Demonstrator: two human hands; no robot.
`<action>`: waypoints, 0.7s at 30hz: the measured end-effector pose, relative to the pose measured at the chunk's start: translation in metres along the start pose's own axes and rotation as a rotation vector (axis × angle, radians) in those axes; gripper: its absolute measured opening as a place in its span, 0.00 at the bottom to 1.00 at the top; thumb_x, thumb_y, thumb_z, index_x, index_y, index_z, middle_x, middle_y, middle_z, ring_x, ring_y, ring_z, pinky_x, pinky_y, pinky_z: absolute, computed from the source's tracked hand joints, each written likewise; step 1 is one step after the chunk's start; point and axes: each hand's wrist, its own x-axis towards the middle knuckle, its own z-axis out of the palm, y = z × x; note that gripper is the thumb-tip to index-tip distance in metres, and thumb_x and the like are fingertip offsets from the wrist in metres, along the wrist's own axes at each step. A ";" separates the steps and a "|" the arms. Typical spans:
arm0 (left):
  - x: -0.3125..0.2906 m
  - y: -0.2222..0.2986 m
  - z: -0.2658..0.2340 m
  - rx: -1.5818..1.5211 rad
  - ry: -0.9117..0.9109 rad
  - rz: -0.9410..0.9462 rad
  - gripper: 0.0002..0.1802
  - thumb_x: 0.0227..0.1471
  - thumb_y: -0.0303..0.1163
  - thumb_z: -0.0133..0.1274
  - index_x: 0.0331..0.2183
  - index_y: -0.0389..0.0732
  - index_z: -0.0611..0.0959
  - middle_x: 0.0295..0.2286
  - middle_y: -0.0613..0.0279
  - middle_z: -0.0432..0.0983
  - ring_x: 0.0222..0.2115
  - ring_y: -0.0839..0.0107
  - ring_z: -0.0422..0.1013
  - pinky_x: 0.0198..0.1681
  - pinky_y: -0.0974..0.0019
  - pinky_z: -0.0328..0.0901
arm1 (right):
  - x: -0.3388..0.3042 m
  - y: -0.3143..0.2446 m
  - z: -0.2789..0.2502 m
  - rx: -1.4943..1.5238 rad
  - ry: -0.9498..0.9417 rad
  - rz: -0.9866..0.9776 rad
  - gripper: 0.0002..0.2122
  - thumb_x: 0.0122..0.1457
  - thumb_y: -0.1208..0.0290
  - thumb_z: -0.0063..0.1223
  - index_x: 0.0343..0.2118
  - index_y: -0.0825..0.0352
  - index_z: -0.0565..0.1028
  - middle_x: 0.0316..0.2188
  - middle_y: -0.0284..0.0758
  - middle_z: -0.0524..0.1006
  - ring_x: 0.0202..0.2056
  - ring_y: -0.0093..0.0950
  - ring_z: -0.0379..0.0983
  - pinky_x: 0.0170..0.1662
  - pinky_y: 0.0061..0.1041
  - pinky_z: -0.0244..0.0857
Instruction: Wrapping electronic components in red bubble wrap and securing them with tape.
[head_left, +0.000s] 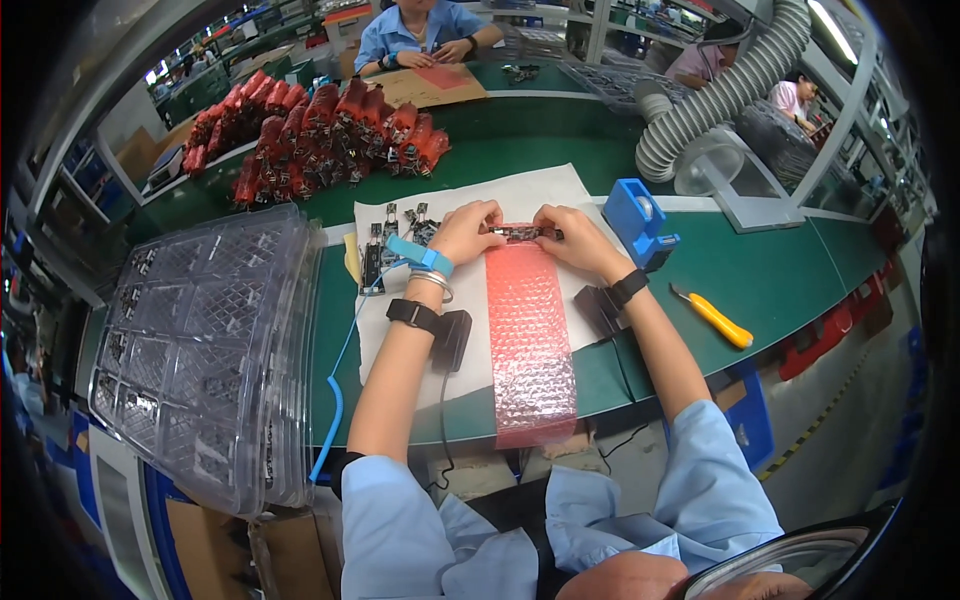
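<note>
My left hand (467, 234) and my right hand (580, 240) pinch the two ends of a small row of circuit boards (520, 233). The boards lie crosswise at the far end of a red bubble wrap strip (530, 340). That strip runs toward me and hangs over the table's near edge. Beneath it is a white paper sheet (430, 345). Several loose circuit boards (374, 262) rest on the paper to the left of my left hand. A blue wrist strap (418, 254) with a coiled cord circles my left wrist. My fingers partly cover the boards' ends.
Clear plastic trays (190, 340) stand stacked at the left. Red-wrapped bundles (330, 125) are piled at the far left. On the right are a blue tape dispenser (632, 215), a yellow utility knife (720, 320) and a grey flexible duct (730, 90). A co-worker (425, 35) sits opposite.
</note>
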 end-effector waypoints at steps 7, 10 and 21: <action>-0.003 -0.013 -0.002 0.029 -0.053 0.149 0.16 0.40 0.29 0.64 0.30 0.40 0.74 0.29 0.57 0.70 0.31 0.62 0.70 0.37 0.62 0.66 | 0.002 0.000 -0.002 -0.104 -0.019 -0.189 0.04 0.46 0.79 0.54 0.26 0.70 0.72 0.26 0.42 0.75 0.32 0.40 0.72 0.36 0.35 0.66; -0.003 -0.020 0.002 -0.056 -0.109 0.151 0.16 0.40 0.29 0.64 0.30 0.41 0.74 0.30 0.57 0.69 0.32 0.62 0.70 0.38 0.62 0.66 | 0.000 0.000 -0.003 -0.094 -0.043 -0.184 0.04 0.46 0.79 0.54 0.26 0.70 0.73 0.27 0.41 0.76 0.33 0.39 0.72 0.38 0.34 0.66; -0.008 -0.018 -0.006 0.058 -0.192 0.105 0.17 0.40 0.39 0.65 0.32 0.46 0.77 0.31 0.59 0.69 0.37 0.62 0.69 0.43 0.62 0.63 | -0.012 0.004 -0.015 0.085 -0.169 -0.157 0.11 0.49 0.76 0.56 0.38 0.68 0.78 0.34 0.41 0.78 0.39 0.38 0.74 0.45 0.30 0.67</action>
